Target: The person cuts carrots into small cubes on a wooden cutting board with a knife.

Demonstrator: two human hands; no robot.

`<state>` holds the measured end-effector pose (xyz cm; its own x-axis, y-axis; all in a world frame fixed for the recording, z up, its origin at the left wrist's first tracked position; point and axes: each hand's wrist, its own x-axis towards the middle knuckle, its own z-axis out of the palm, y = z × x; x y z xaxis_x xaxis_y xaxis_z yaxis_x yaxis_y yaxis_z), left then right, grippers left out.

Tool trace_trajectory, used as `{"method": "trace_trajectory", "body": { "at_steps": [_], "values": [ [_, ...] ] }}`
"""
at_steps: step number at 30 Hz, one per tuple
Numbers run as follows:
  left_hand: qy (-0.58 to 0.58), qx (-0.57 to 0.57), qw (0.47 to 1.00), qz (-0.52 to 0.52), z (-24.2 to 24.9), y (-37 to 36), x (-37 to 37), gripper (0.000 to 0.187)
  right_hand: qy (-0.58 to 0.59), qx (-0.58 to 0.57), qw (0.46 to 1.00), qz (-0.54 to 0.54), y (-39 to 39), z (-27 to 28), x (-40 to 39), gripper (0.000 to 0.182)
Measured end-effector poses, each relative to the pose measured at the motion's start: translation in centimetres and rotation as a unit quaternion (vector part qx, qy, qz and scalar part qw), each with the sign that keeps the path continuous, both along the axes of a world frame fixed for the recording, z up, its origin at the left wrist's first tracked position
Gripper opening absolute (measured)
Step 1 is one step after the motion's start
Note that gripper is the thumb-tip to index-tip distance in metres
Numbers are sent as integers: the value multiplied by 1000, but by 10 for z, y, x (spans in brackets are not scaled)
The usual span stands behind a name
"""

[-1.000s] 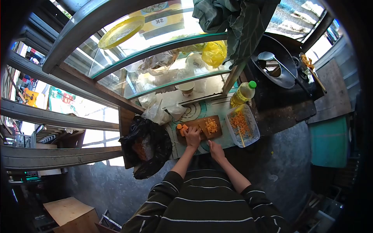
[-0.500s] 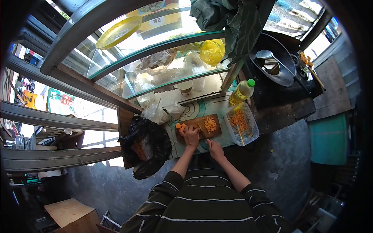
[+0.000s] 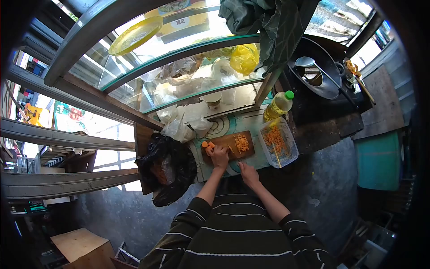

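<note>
On a wooden cutting board, my left hand presses down with bent fingers on orange carrot; the part under the fingers is hidden. My right hand, at the board's near edge, is closed around the handle of a knife, whose thin blade points toward the left fingers and is hard to make out. A heap of diced carrot lies on the right part of the board. Beside the board is a clear plastic container with more diced carrot and a light-coloured utensil in it.
A green-capped bottle of yellow oil stands behind the container. To the left sits an open black plastic bag. A glass display case rises behind the board. At the right are a wok and a ladle.
Both hands stay nearly in place, with the left still on the carrot and the right still on the knife. The whole view shifts very slightly.
</note>
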<state>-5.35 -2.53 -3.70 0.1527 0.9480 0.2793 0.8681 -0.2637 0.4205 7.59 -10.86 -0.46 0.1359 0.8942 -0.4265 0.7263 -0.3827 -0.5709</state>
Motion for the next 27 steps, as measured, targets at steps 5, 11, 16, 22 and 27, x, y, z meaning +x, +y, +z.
{"method": "trace_trajectory", "body": {
  "at_steps": [5, 11, 16, 22, 27],
  "values": [
    [43, 25, 999, -20, 4, -2, 1, 6, 22, 3, 1000, -13, 14, -10, -3, 46],
    [24, -13, 1000, 5, 7, -4, 0, 9, 31, 14, 999, -9, -1, -1, -1, 46],
    [12, -25, 1000, 5, -3, -3, -1, 8, 6, -12, 1000, 4, 9, 4, 1, 45],
    [45, -5, 999, 17, 8, -1, -2, 6, 15, 4, 1000, 7, 15, -2, 0, 46],
    [29, -69, 997, -1, -1, 0, -4, 8, 15, 9, 1000, 2, -2, -7, 2, 48]
  ]
}}
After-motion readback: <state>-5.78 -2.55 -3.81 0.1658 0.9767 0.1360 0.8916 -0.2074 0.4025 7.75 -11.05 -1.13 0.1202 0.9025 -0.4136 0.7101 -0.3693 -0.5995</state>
